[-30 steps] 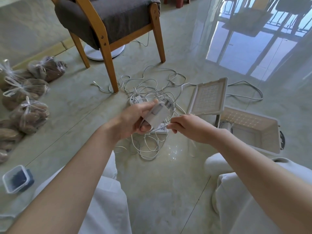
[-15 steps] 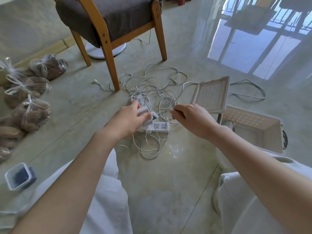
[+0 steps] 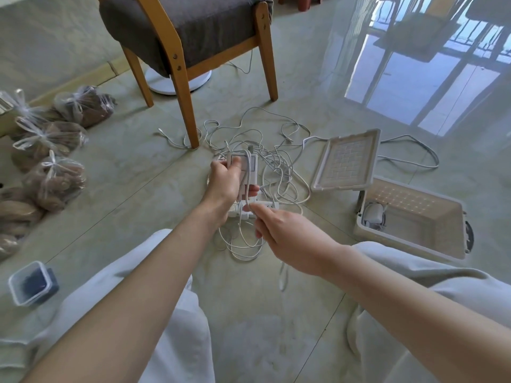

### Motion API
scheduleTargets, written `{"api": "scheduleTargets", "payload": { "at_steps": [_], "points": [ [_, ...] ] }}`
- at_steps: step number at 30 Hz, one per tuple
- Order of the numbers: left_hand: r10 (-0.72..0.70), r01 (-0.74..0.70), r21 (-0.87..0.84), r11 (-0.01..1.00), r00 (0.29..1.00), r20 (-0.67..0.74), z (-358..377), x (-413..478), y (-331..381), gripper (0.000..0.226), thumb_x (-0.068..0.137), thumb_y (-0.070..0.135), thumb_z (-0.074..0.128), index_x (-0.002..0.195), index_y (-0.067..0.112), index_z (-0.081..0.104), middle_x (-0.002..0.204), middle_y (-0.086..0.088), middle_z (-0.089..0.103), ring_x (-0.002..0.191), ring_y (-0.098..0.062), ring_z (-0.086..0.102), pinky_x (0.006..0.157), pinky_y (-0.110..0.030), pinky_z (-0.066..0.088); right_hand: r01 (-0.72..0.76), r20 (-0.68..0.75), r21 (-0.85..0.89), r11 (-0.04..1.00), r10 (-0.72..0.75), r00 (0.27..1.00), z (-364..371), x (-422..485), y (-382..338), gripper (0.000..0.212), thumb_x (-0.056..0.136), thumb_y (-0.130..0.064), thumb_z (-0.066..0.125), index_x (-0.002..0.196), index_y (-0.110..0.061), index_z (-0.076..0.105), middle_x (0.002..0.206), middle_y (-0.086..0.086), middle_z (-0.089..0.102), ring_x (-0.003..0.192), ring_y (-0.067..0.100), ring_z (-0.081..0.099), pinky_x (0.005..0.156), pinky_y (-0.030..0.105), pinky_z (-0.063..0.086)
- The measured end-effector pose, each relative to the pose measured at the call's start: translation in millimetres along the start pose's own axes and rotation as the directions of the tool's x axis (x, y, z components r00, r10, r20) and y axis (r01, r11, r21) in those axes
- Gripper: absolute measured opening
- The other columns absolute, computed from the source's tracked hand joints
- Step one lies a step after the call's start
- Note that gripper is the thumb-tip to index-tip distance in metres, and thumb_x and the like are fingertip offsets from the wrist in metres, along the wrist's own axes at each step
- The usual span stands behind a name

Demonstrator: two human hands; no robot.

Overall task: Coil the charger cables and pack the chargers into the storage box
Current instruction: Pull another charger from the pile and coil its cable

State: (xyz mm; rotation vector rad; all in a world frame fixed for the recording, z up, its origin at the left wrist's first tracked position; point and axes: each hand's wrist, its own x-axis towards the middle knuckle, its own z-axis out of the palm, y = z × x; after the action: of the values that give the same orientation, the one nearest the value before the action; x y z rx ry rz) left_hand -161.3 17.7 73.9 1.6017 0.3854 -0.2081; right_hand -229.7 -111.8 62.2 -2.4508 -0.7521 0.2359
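Observation:
My left hand [image 3: 225,179] grips a white square charger [image 3: 250,168], held upright above the floor. Its thin white cable [image 3: 247,189] runs down the charger's face to my right hand [image 3: 279,230], which pinches it just below. Beneath both hands lies a white power strip [image 3: 265,205] amid a tangle of white cables [image 3: 279,161]. The beige storage box [image 3: 414,246] stands open to the right, its lid [image 3: 348,160] tipped back. One white charger with its cable [image 3: 373,215] lies inside at the box's left end.
A wooden armchair [image 3: 182,31] stands behind the cables, one leg touching them. Tied plastic bags [image 3: 55,150] line the left side. A small clear container [image 3: 30,283] sits at lower left. A thicker grey cord [image 3: 414,153] loops behind the lid. My white-trousered knees frame the bottom.
My left hand turned the charger upright and lifted it slightly. My right hand came back toward me and down, now pinching the cable below the charger.

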Motion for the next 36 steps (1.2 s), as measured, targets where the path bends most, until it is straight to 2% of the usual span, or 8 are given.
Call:
{"api": "scheduleTargets", "payload": {
  "at_steps": [4,8,15,18,23,28,33,36],
  "points": [
    [-0.115,0.166,-0.436,0.885,0.983,0.141,0.8,-7.6,13.7,0.034,0.104,0.023,0.029,0.100,0.002,0.055,0.078,-0.019,0.060,0.057,-0.024,0.064,0.052,-0.029,0.057,-0.018,0.095,-0.013,1.000,0.019,0.995,7.2,-4.5,3.3,0.030,0.097,-0.010,0.033,0.126,-0.013,0.037,0.098,0.006,0.062,0.083,0.029,0.057,0.073,0.041,0.047],
    [-0.140,0.279,-0.525,0.804,0.947,0.289,-1.5,-14.6,21.3,0.038,0.102,0.025,0.031,0.087,0.007,0.060,0.066,-0.012,0.060,0.048,-0.020,0.057,0.045,-0.023,0.050,-0.062,0.135,0.028,0.998,0.057,0.989,7.7,-5.1,16.8,0.023,0.093,-0.004,0.035,0.111,-0.016,0.043,0.086,0.000,0.057,0.075,0.024,0.053,0.071,0.037,0.046],
    [-0.181,0.296,-0.137,0.945,0.825,0.536,-13.9,-20.9,20.8,0.034,0.100,0.029,0.032,0.099,0.010,0.060,0.083,-0.015,0.054,0.061,-0.023,0.046,0.040,-0.020,0.039,-0.113,0.173,-0.070,0.991,0.124,0.977,-7.1,-1.4,50.2,0.017,0.096,-0.010,0.035,0.091,-0.011,0.051,0.083,-0.001,0.052,0.075,0.022,0.050,0.069,0.034,0.040],
    [-0.225,0.105,0.225,0.969,0.754,0.617,-14.0,-33.1,16.6,0.038,0.101,0.031,0.030,0.091,0.007,0.057,0.059,-0.009,0.055,0.039,-0.018,0.042,0.036,-0.018,0.030,-0.085,0.144,-0.233,0.969,0.121,0.982,-4.9,-1.0,57.0,0.021,0.098,-0.018,0.035,0.093,-0.014,0.054,0.096,0.002,0.061,0.089,0.024,0.055,0.078,0.035,0.043],
    [-0.248,-0.033,0.386,0.922,0.716,0.653,-17.1,-39.0,13.0,0.035,0.100,0.034,0.031,0.085,0.009,0.051,0.061,-0.014,0.044,0.039,-0.018,0.034,0.036,-0.020,0.024,-0.075,0.065,-0.427,0.901,0.113,0.991,-5.4,0.1,57.5,0.021,0.098,-0.025,0.033,0.092,-0.019,0.053,0.105,0.000,0.064,0.106,0.021,0.053,0.094,0.027,0.034],
    [-0.261,-0.150,0.653,0.742,0.833,0.488,-24.5,-25.4,-2.3,0.037,0.097,0.044,0.040,0.082,0.011,0.043,0.064,-0.015,0.047,0.036,-0.018,0.038,0.034,-0.018,0.026,-0.112,-0.042,-0.470,0.876,0.105,0.994,-6.4,3.6,63.4,0.021,0.095,-0.025,0.040,0.104,-0.022,0.058,0.104,-0.005,0.066,0.105,0.018,0.052,0.091,0.024,0.032],
    [0.013,-0.286,0.922,0.263,0.956,0.293,-40.2,-7.3,-13.9,0.039,0.087,0.056,0.052,0.095,0.018,0.049,0.088,-0.003,0.058,0.076,-0.023,0.054,0.063,-0.031,0.038,-0.322,-0.072,-0.445,0.835,0.325,0.943,-20.2,-1.4,82.7,0.024,0.093,-0.011,0.046,0.110,-0.022,0.059,0.108,0.001,0.064,0.108,0.020,0.051,0.078,0.027,0.035],
    [0.058,-0.307,0.906,0.290,0.951,0.304,-39.7,0.5,-22.9,0.034,0.093,0.042,0.052,0.107,0.012,0.046,0.108,-0.011,0.059,0.094,-0.029,0.053,0.072,-0.034,0.038,-0.310,-0.096,-0.355,0.882,0.296,0.950,-27.2,-3.1,74.0,0.026,0.092,-0.009,0.043,0.107,-0.022,0.060,0.103,-0.002,0.063,0.104,0.019,0.053,0.071,0.026,0.034]
  ]
}}
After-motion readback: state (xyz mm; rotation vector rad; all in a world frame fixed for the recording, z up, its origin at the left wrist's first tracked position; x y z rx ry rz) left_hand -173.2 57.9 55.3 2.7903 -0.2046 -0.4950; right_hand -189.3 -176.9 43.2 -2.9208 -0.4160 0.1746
